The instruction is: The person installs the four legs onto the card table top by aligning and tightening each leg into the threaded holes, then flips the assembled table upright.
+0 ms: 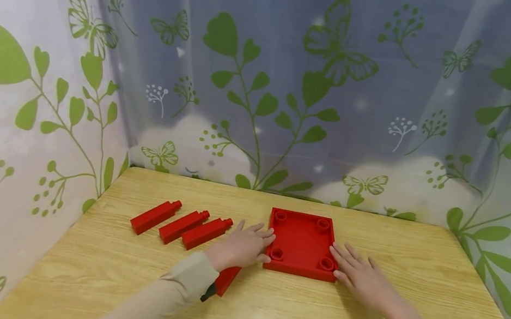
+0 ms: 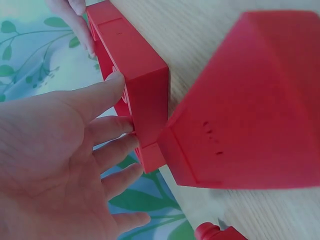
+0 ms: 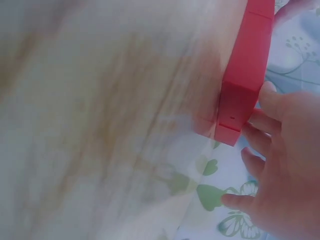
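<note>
A square red tray-like piece (image 1: 304, 241) with raised rims and a round socket in each corner lies on the wooden table, hollow side up. On its left side rests my left hand (image 1: 245, 246), fingers spread, the fingertips touching the edge. My right hand (image 1: 366, 281) touches the right edge with its fingers extended. In the left wrist view, thumb and fingers of the left hand (image 2: 75, 150) meet the rim of the red piece (image 2: 145, 75). The right wrist view has the right hand (image 3: 285, 155) at a corner of the same piece (image 3: 245, 85).
Three red leg-like bars (image 1: 181, 225) with knobbed ends lie side by side on the table (image 1: 118, 282), left of the left hand. A fourth red bar (image 1: 226, 281) is partly covered by the left wrist. A patterned curtain (image 1: 268, 73) hangs behind the table and at both sides.
</note>
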Tool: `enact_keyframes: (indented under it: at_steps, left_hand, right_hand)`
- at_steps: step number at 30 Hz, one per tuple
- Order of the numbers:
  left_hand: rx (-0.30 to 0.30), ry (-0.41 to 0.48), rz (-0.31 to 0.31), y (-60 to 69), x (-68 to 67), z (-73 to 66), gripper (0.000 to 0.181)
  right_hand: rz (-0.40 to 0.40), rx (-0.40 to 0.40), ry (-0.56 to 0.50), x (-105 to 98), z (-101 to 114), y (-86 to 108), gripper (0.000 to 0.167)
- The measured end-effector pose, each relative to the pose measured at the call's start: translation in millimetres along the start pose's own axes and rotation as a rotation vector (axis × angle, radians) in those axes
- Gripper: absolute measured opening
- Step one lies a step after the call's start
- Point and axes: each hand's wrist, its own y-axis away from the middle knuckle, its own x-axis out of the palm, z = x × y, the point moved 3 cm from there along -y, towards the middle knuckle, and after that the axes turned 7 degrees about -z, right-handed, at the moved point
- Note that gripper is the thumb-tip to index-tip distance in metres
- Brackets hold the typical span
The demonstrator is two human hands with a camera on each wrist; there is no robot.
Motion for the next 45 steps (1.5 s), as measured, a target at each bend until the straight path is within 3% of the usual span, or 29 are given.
enact_keyframes:
  at_steps: [11,22,31,45]
  left_hand:
    - [0.021,-0.027,-0.034,17.8,5.3,-5.2,0.062]
    - [0.082,0.069,-0.089,40.7,11.8,-2.0,0.061]
    - [0.086,0.097,-0.105,55.9,12.1,-4.4,0.061]
    - [0.102,0.187,-0.155,63.2,18.4,-1.4,0.059]
  right_hand:
    - [0.05,0.035,0.004,-3.4,16.1,13.2,0.056]
    - [0.082,0.035,-0.012,-9.4,35.2,24.5,0.057]
    - [0.089,0.01,-0.007,-9.7,44.2,33.2,0.057]
    - [0.025,-0.014,-0.01,-8.6,40.5,31.4,0.061]
